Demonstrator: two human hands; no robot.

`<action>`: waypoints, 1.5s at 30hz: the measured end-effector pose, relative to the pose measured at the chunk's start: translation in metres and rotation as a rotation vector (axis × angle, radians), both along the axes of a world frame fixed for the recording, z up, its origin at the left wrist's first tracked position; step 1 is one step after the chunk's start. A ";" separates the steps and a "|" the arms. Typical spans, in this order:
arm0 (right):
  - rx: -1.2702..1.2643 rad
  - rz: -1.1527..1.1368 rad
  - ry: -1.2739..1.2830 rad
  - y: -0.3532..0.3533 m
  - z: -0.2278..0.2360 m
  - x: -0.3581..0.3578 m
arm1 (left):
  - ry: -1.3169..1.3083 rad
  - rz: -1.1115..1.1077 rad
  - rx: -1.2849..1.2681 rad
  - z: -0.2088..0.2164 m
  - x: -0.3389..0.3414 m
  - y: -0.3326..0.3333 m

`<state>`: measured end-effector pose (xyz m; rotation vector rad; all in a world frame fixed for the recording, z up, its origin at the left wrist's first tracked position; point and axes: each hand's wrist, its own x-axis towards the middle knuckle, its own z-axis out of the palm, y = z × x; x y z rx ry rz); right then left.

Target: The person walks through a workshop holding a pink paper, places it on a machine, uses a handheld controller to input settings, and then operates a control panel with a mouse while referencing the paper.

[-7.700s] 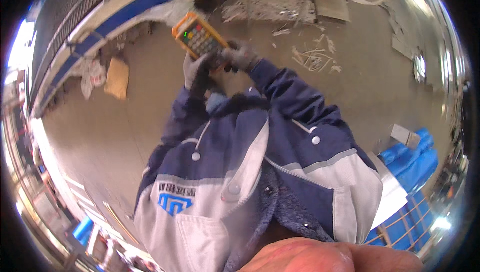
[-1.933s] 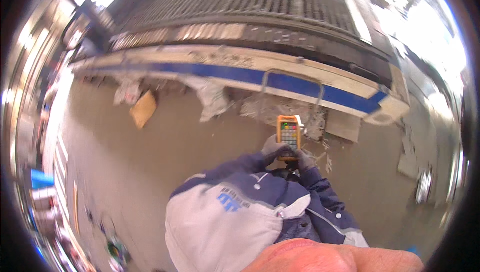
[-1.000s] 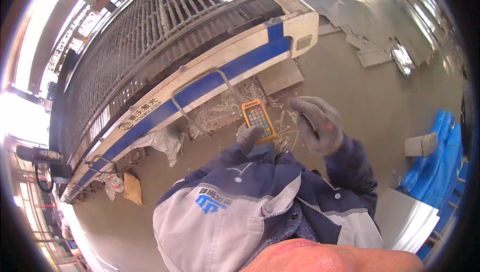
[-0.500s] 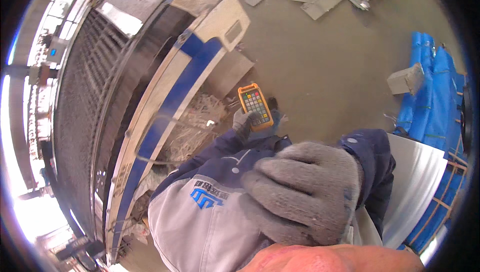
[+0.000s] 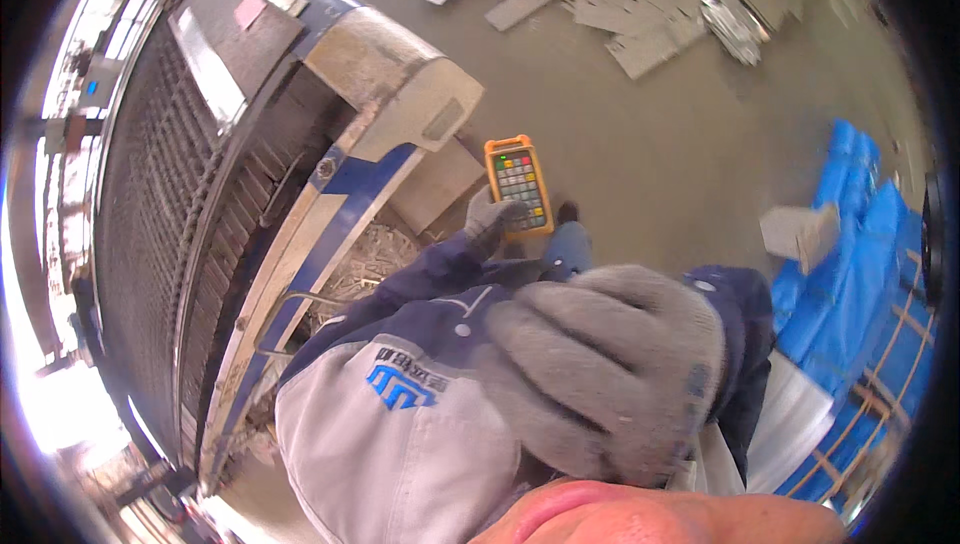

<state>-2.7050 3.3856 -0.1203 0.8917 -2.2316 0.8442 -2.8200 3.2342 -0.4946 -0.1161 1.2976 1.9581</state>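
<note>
My left hand (image 5: 492, 214), in a grey glove, grips a yellow-framed handheld remote control (image 5: 519, 187) with rows of small buttons and a lit green spot near its top. Its thumb lies across the lower buttons. Close in front of my chest is my right hand (image 5: 610, 369), also gloved in grey, with its back toward me. The fingers there are pressed together and curl in against my grey and navy jacket (image 5: 400, 454). The palm is hidden, so anything in it cannot be made out.
A long machine with a dark slatted bed (image 5: 150, 224) and a blue and cream side rail (image 5: 340, 214) runs along my left. Flat grey sheet scraps (image 5: 640, 29) lie on the floor ahead. Blue-wrapped bundles (image 5: 840, 234) and a pale block (image 5: 795, 234) are on the right.
The view has shifted, so the machine's corner sits lower and the blue bundles have moved down. The remote control stands a little higher in view, still in my left hand. My right hand stays at my chest.
</note>
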 end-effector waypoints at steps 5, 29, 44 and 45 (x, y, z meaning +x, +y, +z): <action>0.069 0.188 -0.041 0.085 -0.009 -0.101 | 0.045 0.151 -0.007 -0.007 -0.096 0.077; -0.577 0.035 -1.654 0.280 -0.307 -0.674 | 0.144 0.593 0.000 0.027 -0.562 0.211; -0.342 0.489 -2.064 0.093 -0.276 -1.021 | 0.178 1.056 -0.042 0.052 -0.799 0.072; -0.282 0.527 -2.050 0.077 -0.281 -1.042 | 0.199 1.108 -0.057 0.050 -0.811 0.062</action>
